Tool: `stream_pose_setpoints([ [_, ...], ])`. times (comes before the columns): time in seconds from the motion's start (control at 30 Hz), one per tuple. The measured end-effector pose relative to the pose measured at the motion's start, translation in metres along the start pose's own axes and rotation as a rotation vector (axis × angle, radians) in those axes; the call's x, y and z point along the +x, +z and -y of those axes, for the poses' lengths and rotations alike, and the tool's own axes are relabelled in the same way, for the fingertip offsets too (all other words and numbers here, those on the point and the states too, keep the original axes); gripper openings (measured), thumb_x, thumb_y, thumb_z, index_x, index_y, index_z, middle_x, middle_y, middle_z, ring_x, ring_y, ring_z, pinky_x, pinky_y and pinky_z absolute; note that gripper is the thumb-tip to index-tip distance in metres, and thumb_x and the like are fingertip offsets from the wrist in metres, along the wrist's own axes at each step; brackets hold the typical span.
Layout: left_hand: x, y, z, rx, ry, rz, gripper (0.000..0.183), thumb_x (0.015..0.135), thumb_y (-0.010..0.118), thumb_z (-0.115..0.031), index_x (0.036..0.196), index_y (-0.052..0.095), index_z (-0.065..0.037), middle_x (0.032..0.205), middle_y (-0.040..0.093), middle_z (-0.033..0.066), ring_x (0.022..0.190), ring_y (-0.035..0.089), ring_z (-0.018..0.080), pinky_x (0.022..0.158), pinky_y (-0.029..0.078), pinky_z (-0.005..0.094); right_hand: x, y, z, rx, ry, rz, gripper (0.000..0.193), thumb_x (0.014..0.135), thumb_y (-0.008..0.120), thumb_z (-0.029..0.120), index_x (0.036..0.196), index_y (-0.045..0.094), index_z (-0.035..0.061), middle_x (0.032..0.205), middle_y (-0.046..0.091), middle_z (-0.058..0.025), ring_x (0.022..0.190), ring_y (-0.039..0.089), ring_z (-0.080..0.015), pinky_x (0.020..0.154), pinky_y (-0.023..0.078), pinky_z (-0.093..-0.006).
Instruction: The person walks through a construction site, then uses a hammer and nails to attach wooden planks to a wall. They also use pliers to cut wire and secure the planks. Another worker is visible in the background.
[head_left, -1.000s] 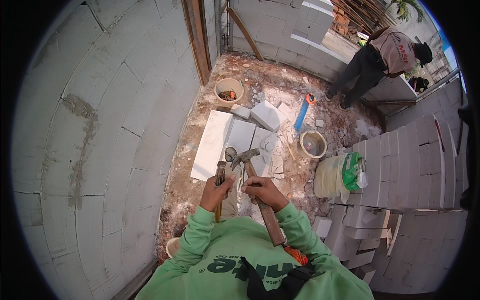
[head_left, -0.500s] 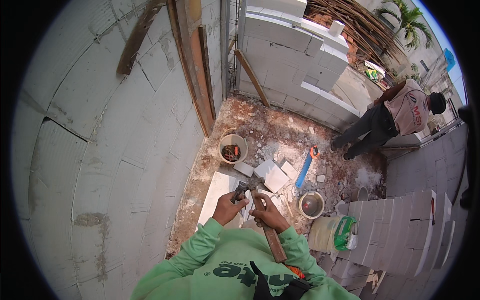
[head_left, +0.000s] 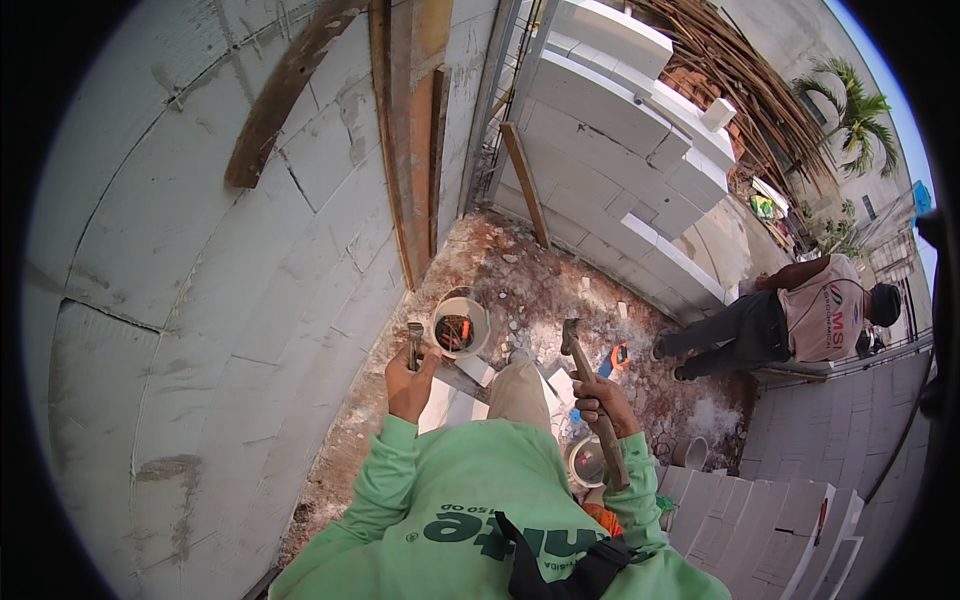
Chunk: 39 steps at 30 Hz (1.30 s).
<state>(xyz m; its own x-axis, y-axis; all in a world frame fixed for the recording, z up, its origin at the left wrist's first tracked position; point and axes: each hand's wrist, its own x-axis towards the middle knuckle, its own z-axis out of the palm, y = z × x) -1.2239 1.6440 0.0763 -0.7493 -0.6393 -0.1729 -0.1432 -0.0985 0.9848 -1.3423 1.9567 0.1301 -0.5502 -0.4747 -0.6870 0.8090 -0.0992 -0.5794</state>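
Note:
My right hand [head_left: 607,403] is closed round the wooden handle of a hammer [head_left: 606,440]. The hammer's metal head points away from me. In my left hand [head_left: 408,388] I grip a short dark metal piece [head_left: 415,340] that stands up from the fingers; its exact kind is not clear. Just beyond that hand is a pale bucket [head_left: 484,318] with dark bits and an orange-red item inside. My leg [head_left: 520,392] in light trousers reaches forward between my hands, hiding part of the white blocks on the floor.
A tall block wall [head_left: 250,330] rises at my left, with timber boards [head_left: 405,130] against it. An orange-handled saw [head_left: 618,355] lies partly hidden past the hammer. Another bucket [head_left: 586,462] and stacked blocks [head_left: 745,520] are at right. A person [head_left: 815,315] stands far right, by a low wall.
My hands have moved apart: the left with the metal piece toward the wall, the right with the hammer rightward. My leg has come forward into view. The whole view has shifted.

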Motion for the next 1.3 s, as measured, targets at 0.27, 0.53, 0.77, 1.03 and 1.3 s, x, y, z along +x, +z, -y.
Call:
stream_pose_setpoints([
  [0.27,0.108,0.072,0.022,0.008,0.082,-0.351,0.017,0.091,0.067,-0.015,0.093,0.066,0.002,0.077,0.066,0.0052,0.071,0.058,0.0117,0.067,0.047,0.0285,0.131,-0.058,0.107,-0.179,0.081,0.052,0.029,0.098,0.053,0.017,0.125,0.048,0.0077,0.078,0.049,-0.0010,0.051,0.042,-0.0081,0.041,0.036,-0.0246],
  [0.53,0.333,0.218,0.064,0.083,0.145,-0.668,0.020,0.094,0.062,-0.018,0.093,0.067,0.001,0.079,0.068,0.0081,0.072,0.060,0.0146,0.069,0.048,0.0310,0.361,-0.138,0.276,-0.938,0.104,0.116,0.020,0.095,0.062,0.019,0.106,0.052,0.0050,0.071,0.048,0.0009,0.049,0.044,-0.0093,0.043,0.037,-0.0269],
  [0.77,0.463,0.244,-0.028,0.194,0.393,-0.835,0.032,0.094,0.062,-0.021,0.115,0.065,0.003,0.095,0.069,0.0126,0.088,0.064,0.0201,0.083,0.048,0.0327,0.402,-0.083,0.417,-0.842,-0.026,0.365,0.046,0.095,0.062,0.017,0.136,0.046,0.0048,0.071,0.047,0.0021,0.052,0.044,-0.0084,0.046,0.038,-0.0268],
  [1.03,0.547,0.235,-0.043,0.361,0.366,-0.942,0.034,0.095,0.062,-0.021,0.120,0.062,0.002,0.091,0.066,0.0086,0.081,0.059,0.0165,0.078,0.047,0.0298,0.457,-0.067,0.422,-1.017,-0.630,0.369,0.037,0.087,0.070,0.009,0.120,0.055,0.0028,0.076,0.056,-0.0029,0.068,0.052,-0.0120,0.063,0.045,-0.0274],
  [1.3,0.581,0.261,-0.025,0.179,0.288,-1.081,0.026,0.096,0.062,-0.023,0.104,0.060,0.002,0.087,0.060,0.0034,0.080,0.053,0.0127,0.074,0.044,0.0276,0.517,-0.048,0.424,-1.162,-0.362,0.350,0.016,0.087,0.067,0.014,0.097,0.060,0.0025,0.065,0.056,-0.0111,0.057,0.052,-0.0168,0.056,0.044,-0.0342],
])
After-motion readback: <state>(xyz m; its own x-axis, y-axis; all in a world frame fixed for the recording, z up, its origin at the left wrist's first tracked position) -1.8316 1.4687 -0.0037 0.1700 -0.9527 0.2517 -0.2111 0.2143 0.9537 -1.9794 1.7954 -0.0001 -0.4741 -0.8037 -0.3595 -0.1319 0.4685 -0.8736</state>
